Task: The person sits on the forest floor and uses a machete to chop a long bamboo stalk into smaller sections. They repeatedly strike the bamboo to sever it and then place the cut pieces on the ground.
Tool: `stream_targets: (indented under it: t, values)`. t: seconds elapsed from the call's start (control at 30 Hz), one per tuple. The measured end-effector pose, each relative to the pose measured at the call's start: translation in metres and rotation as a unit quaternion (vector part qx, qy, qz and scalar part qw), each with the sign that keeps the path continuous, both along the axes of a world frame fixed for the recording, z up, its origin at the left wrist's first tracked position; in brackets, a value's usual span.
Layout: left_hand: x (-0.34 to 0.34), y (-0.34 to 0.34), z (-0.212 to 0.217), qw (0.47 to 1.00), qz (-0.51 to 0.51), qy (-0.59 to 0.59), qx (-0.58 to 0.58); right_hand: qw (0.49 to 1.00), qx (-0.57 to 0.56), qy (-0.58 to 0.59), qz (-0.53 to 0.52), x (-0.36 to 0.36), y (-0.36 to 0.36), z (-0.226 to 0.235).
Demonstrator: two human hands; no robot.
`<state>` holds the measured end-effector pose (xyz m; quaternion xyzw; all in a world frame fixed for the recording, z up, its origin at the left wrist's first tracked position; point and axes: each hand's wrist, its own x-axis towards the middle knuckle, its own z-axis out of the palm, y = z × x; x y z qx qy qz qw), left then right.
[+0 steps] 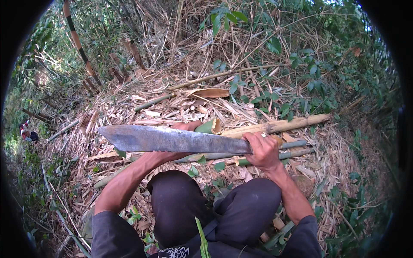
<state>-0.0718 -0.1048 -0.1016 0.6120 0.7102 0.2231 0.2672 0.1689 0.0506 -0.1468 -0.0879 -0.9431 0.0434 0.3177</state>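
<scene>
My right hand [263, 149] is closed round the handle of a machete, held level across the view above my knees. Its wide, stained steel blade [172, 139] reaches left and ends in a slanted tip. Behind the blade, my left hand [187, 125] is mostly hidden; the part that shows curls against a short green bamboo piece [206, 127] with a pale cut end. Just beyond the right hand lies a thick, yellowish bamboo pole [277, 124]. Thinner green bamboo stems [297, 152] lie below the blade, close to my knees.
Dry bamboo shavings and leaves [163, 112] cover the ground. Cut stumps [135, 53] and a dark-banded stalk [75, 36] stand at the upper left. Tangled twigs and green leaves [284, 107] crowd the far right. A small figure in red [26, 131] appears at the far left.
</scene>
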Motion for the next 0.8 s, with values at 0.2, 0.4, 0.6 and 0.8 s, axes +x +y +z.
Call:
stream_targets:
  t: [0.2,0.4,0.6,0.8]
  values:
    - [0.003,-0.026,-0.021,0.987,-0.013,0.03,0.155,1.0,0.0,-0.012,0.002,-0.005,0.001,0.012]
    - [0.001,-0.029,-0.001,0.995,0.055,0.062,0.056,0.999,0.032,-0.031,0.031,-0.014,0.006,0.013]
    - [-0.015,-0.033,-0.02,0.988,0.079,0.091,0.097,0.998,0.012,-0.05,0.025,-0.034,0.013,0.002]
    - [-0.012,-0.025,-0.014,0.993,0.092,0.016,0.077,0.995,-0.026,-0.075,0.067,-0.038,0.024,0.004]
